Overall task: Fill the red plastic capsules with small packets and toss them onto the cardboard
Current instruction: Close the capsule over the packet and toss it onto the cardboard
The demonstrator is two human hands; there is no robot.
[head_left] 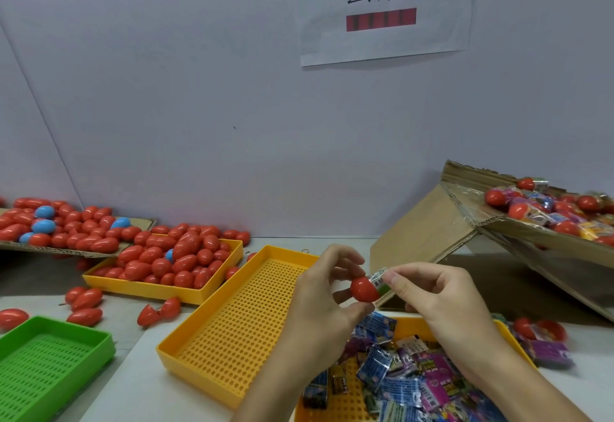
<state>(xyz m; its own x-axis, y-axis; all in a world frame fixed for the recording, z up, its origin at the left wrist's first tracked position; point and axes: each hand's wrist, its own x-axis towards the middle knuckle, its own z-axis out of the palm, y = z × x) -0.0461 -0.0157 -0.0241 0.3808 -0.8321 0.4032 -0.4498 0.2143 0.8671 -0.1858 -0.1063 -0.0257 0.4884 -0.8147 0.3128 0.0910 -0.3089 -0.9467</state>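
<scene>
My left hand holds a red capsule half between thumb and fingers above the table. My right hand pinches a small packet whose end sits in the capsule's open mouth. Below my hands a yellow tray holds several loose coloured packets. At the right a tilted cardboard sheet carries several filled red capsules with packets sticking out.
An empty perforated yellow tray lies in the middle. Another yellow tray piled with closed red capsules sits behind it, and more red and blue capsules lie on flat cardboard at far left. A green tray stands front left.
</scene>
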